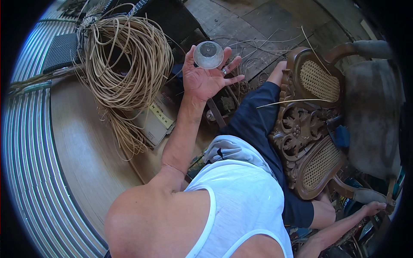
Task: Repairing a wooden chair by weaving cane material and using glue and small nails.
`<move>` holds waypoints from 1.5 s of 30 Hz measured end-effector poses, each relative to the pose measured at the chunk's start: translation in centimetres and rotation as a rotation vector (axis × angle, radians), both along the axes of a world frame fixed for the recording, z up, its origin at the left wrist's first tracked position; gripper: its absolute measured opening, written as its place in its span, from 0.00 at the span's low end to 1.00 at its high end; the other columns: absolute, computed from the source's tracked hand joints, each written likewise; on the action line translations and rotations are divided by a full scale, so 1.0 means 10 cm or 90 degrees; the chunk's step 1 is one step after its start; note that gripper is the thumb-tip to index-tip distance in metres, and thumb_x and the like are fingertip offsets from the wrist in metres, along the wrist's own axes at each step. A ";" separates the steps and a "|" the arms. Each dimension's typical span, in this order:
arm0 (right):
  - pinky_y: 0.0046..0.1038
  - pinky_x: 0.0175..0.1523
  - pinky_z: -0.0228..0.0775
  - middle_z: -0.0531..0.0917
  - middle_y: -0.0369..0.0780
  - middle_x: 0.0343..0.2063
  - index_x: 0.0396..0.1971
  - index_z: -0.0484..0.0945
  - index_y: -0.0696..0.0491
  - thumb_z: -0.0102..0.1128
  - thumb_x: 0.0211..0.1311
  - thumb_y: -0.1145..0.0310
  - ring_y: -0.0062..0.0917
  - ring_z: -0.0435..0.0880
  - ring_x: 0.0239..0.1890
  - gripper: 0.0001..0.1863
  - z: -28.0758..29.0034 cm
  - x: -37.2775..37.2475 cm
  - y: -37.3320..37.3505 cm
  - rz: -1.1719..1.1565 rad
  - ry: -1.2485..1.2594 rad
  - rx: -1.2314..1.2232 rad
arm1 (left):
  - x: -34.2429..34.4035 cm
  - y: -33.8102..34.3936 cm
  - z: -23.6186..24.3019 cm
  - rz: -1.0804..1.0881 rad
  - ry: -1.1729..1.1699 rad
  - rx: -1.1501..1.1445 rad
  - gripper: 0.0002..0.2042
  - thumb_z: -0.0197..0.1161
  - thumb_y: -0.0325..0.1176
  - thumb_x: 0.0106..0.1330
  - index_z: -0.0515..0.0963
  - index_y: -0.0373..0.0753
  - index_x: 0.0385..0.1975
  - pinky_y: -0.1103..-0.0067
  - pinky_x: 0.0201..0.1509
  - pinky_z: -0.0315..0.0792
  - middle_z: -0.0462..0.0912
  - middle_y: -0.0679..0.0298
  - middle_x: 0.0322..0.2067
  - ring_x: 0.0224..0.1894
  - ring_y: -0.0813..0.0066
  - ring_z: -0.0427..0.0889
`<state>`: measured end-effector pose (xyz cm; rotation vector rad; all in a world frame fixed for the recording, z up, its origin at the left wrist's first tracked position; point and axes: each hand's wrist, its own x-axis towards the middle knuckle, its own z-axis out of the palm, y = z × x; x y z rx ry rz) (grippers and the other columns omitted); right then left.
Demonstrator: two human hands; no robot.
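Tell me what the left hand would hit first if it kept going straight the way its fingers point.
The left hand, holding a small clear round container, points up-picture toward the dark plank floor. Loose cane strands there look like first contact, though depth is unclear.

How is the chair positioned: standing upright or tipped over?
Tipped over. The carved wooden chair lies against the person's leg, its woven cane panels facing up and an armrest by the right hand. The left hand holds a small clear container.
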<state>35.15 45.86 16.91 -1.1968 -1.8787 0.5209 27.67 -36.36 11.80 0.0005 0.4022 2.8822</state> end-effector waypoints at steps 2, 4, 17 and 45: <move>0.43 0.71 0.61 0.70 0.62 0.64 0.62 0.70 0.69 0.34 0.72 0.34 0.53 0.70 0.66 0.47 0.01 -0.01 0.01 -0.025 -0.011 -0.021 | 0.01 -0.02 0.01 -0.012 0.012 0.021 0.27 0.51 0.63 0.68 0.79 0.51 0.57 0.33 0.72 0.32 0.76 0.55 0.64 0.76 0.40 0.51; 0.44 0.70 0.61 0.70 0.61 0.64 0.61 0.70 0.68 0.34 0.72 0.34 0.54 0.70 0.66 0.47 0.03 0.01 0.02 -0.039 -0.021 -0.028 | 0.02 -0.03 0.03 -0.008 0.006 0.023 0.28 0.52 0.63 0.68 0.79 0.51 0.57 0.33 0.72 0.32 0.76 0.56 0.64 0.76 0.40 0.51; 0.42 0.71 0.61 0.72 0.63 0.62 0.58 0.72 0.73 0.34 0.70 0.33 0.53 0.72 0.65 0.50 0.17 -0.04 -0.34 -0.090 -0.012 -0.030 | 0.12 0.01 -0.51 0.083 -0.149 -0.385 0.21 0.59 0.47 0.70 0.79 0.38 0.53 0.57 0.68 0.69 0.82 0.56 0.53 0.61 0.54 0.78; 0.43 0.65 0.72 0.74 0.59 0.61 0.57 0.71 0.75 0.32 0.72 0.37 0.49 0.77 0.61 0.47 0.30 -0.11 -0.71 -0.084 -0.003 -0.088 | 1.35 -0.36 -1.58 0.092 -0.519 -0.510 0.23 0.71 0.51 0.63 0.75 0.41 0.49 0.74 0.39 0.80 0.81 0.67 0.38 0.35 0.75 0.82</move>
